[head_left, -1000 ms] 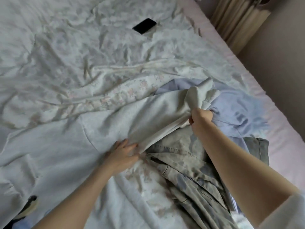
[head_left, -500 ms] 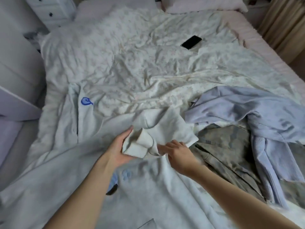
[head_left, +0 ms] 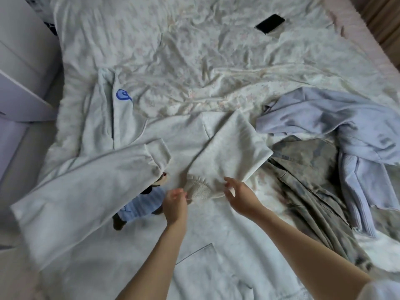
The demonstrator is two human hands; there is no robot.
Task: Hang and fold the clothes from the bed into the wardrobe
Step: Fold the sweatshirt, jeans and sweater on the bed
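A white hooded sweatshirt (head_left: 216,245) lies spread on the bed, with a blue logo on its hood at the upper left and a printed figure on its front. Both sleeves are folded across the chest. My left hand (head_left: 175,202) pinches the ribbed cuff of the right sleeve (head_left: 227,154). My right hand (head_left: 240,195) hovers over the same cuff with its fingers apart, touching or just above the fabric. The left sleeve (head_left: 86,191) lies flat across the body.
A pale blue garment (head_left: 346,131) and a grey-green washed shirt (head_left: 313,174) lie crumpled to the right. A black phone (head_left: 269,23) rests on the floral duvet (head_left: 194,50) at the top. White furniture (head_left: 19,68) stands left of the bed.
The right sleeve has been pulled over and laid across the sweatshirt's chest. My right hand has let go of the fabric and opened; my left hand has shifted to the cuff.
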